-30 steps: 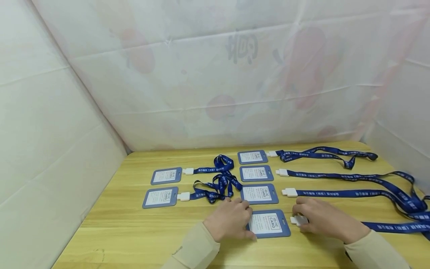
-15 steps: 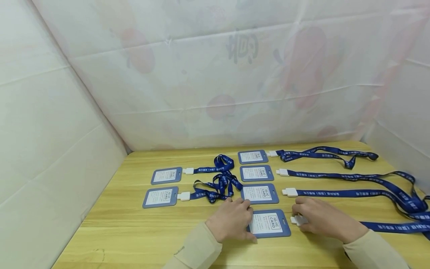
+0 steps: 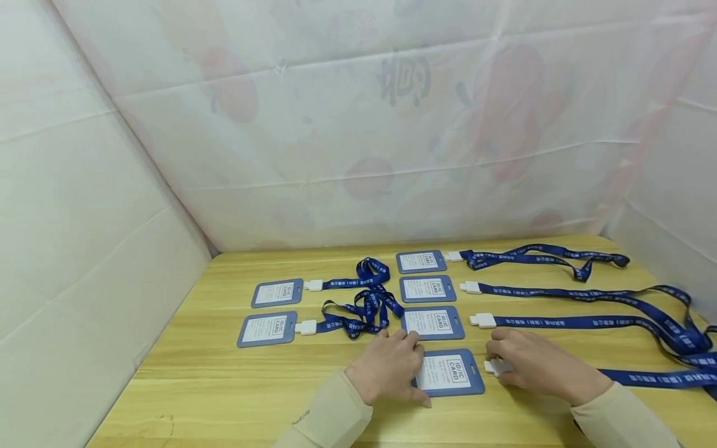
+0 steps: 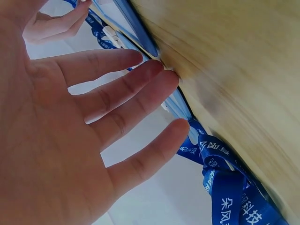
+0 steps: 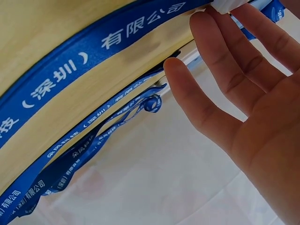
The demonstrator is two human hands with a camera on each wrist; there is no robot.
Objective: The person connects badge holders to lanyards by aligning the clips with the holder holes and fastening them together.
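Observation:
In the head view my left hand (image 3: 386, 364) lies over the left end of the nearest blue ID card holder (image 3: 450, 373), thumb near its front edge. The left wrist view shows the left fingers (image 4: 126, 112) spread and nearly straight, fingertips by the corner of that holder (image 4: 140, 28). To the right, my right hand (image 3: 540, 364) pinches the white plastic clip (image 3: 498, 367) of a navy lanyard (image 3: 655, 378). This clip points at the holder's slotted end, with a small gap between them. In the right wrist view, fingertips touch the clip (image 5: 227, 4); the thumb is hidden.
Behind, other card holders (image 3: 432, 322) lie in a column, with lanyards (image 3: 566, 322) stretching right. Two more holders (image 3: 267, 328) with bunched lanyards (image 3: 364, 314) lie left on the wooden table (image 3: 185, 379). White cloth walls (image 3: 313, 205) enclose the back and sides.
My left hand has shifted very slightly to the right along the card holder. The right hand and the clip have stayed almost still.

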